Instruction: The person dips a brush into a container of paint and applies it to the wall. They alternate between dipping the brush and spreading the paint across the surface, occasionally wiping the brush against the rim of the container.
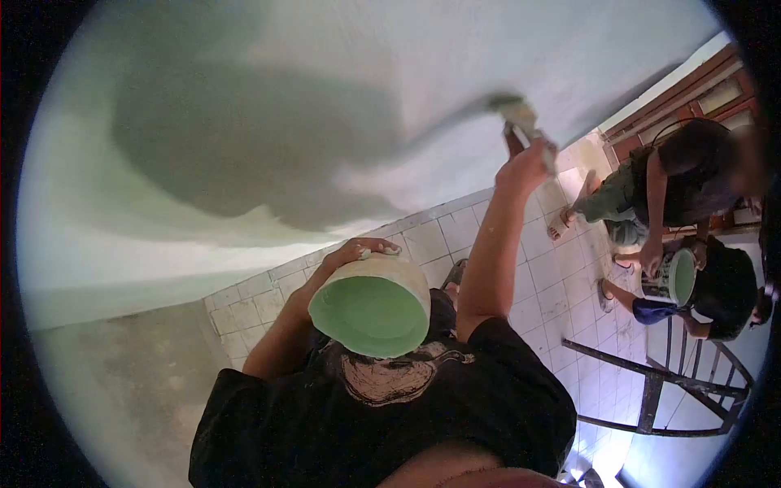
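Observation:
My left hand (351,255) is wrapped round the far side of a whitish tub (411,281) held in front of my chest. Light green paint lies inside it, and pale smears mark my fingers. Out to the right, my right hand (525,169) grips a paintbrush (521,116) by its handle, slightly blurred. Its dark bristle end is up close to the pale wall (455,49). A shadow of my arm and the brush falls across the wall.
White floor tiles (541,285) run along the wall's foot. Two people stand at the right, one (691,175) in dark clothes, beside a bucket (682,276) of green paint. A dark metal frame (651,398) stands at lower right, and a wooden door (716,98) at upper right.

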{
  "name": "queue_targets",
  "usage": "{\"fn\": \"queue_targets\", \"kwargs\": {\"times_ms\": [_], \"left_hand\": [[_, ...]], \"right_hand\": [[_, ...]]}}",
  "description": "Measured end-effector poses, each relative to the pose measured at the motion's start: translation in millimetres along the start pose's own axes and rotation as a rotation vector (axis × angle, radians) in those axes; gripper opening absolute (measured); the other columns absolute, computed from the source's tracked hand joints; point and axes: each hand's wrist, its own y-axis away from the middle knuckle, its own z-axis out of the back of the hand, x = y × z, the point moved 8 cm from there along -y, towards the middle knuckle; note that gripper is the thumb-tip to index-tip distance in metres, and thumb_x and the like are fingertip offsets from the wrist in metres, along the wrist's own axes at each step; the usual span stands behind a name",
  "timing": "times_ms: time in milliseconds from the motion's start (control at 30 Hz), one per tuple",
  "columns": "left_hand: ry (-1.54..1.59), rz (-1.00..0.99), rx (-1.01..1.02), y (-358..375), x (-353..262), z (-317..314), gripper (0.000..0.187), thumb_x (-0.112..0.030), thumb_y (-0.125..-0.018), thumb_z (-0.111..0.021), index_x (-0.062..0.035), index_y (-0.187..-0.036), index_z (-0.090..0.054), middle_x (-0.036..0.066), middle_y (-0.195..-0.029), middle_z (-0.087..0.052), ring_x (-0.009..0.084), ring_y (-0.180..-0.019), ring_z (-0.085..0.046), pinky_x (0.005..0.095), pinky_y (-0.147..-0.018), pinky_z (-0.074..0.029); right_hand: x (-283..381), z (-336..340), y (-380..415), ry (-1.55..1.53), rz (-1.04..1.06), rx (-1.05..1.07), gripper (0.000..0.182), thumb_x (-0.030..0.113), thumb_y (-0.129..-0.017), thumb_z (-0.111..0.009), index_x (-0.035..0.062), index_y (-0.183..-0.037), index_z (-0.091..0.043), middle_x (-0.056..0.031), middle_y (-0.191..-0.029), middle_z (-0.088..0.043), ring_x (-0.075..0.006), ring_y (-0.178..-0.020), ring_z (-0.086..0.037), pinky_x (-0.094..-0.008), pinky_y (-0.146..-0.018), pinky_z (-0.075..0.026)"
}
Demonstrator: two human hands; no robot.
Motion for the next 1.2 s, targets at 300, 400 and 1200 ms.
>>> {"fn": "queue_targets", "kwargs": {"times_ms": [300,400,1200], "left_hand": [[0.354,0.570,-0.301,14,42,29,0.035,-0.030,-0.082,-0.053,-0.0024,-0.103,-0.056,0.014,-0.110,-0.054,0.0260,-0.107,-0.050,0.0386,-0.091,-0.041],[0.267,0.403,-0.264,14,41,26,0.030,-0.026,-0.081,-0.053,-0.0035,-0.102,-0.057,0.014,-0.108,-0.055,0.0264,-0.108,-0.049,0.0399,-0.092,-0.041],[0.374,0.316,-0.263,15,44,22,0.030,-0.025,-0.082,-0.053,-0.0010,-0.100,-0.058,0.014,-0.104,-0.056,0.0295,-0.109,-0.048,0.0429,-0.093,-0.041]], "right_hand": [[-56,33,-7,-0.225,-0.032,0.135,0.019,0.014,-0.087,-0.047,0.0084,-0.099,-0.033,-0.0169,-0.103,-0.050,-0.0366,-0.087,-0.059,-0.0500,-0.068,-0.053],[-111,100,12,0.037,-0.126,0.080,0.024,0.013,-0.087,-0.050,0.0101,-0.104,-0.033,-0.0150,-0.100,-0.050,-0.0313,-0.088,-0.058,-0.0446,-0.070,-0.054],[-152,148,-2,0.030,-0.154,0.071,0.022,0.013,-0.087,-0.047,0.0078,-0.103,-0.032,-0.0154,-0.105,-0.047,-0.0330,-0.088,-0.058,-0.0433,-0.067,-0.054]]}}
